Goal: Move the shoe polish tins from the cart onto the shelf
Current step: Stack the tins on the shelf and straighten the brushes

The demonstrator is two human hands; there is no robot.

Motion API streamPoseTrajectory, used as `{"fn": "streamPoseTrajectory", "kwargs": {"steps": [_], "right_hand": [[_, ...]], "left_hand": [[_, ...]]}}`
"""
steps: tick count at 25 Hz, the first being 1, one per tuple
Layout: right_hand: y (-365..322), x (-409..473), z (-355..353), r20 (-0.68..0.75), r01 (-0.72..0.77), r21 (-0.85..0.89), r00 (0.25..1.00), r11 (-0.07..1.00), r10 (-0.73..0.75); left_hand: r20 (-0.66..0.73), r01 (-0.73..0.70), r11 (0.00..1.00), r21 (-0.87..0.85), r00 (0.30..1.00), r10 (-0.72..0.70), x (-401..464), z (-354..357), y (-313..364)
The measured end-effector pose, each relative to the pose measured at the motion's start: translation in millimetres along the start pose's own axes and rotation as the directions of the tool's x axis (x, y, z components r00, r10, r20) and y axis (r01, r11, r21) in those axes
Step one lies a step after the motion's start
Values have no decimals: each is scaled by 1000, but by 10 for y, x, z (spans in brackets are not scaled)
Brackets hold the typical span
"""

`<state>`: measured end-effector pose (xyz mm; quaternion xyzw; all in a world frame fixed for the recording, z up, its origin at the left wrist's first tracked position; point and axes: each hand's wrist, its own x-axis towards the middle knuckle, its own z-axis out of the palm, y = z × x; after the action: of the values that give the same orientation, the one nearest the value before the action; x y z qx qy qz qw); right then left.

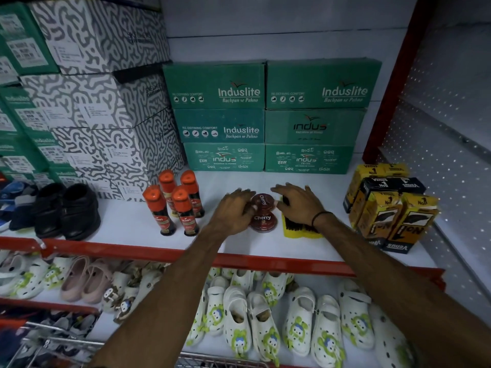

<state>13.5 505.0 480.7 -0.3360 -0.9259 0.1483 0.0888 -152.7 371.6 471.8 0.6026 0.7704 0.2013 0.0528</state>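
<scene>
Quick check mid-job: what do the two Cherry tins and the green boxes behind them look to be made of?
Cherry tins: probably painted metal, dark red, with a faint sheen on the lids; plastic can't be ruled out. Green boxes: matte printed cardboard, with folded edges and slightly dented faces.

**A shoe shop's stock shelves**

This is a footwear shop. Green Induslite shoe boxes [215, 86] and patterned grey-and-white shoe boxes [98, 35] stack on a white shelf [127, 221] with a red front edge. Black shoes [66, 211], Kiwi liquid polish bottles [183, 211] and Cherry polish tins [263, 208] stand there; white children's clogs [236, 314] fill the shelf below.
</scene>
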Motion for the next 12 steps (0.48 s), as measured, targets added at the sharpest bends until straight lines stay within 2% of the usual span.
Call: {"fn": "streamPoseTrajectory", "kwargs": {"steps": [4, 8, 12], "right_hand": [[338, -226, -272, 62, -110, 25, 992, 994, 109], [473, -429, -355, 173, -163, 64, 974, 985, 150], [558, -562, -288, 166, -175, 78, 973, 981, 161]], "left_hand": [[88, -127, 990, 63, 989, 121, 65, 165, 355], [172, -149, 976, 159, 978, 121, 78, 373, 507], [174, -146, 981, 127, 977, 123, 71, 480, 624]]}}
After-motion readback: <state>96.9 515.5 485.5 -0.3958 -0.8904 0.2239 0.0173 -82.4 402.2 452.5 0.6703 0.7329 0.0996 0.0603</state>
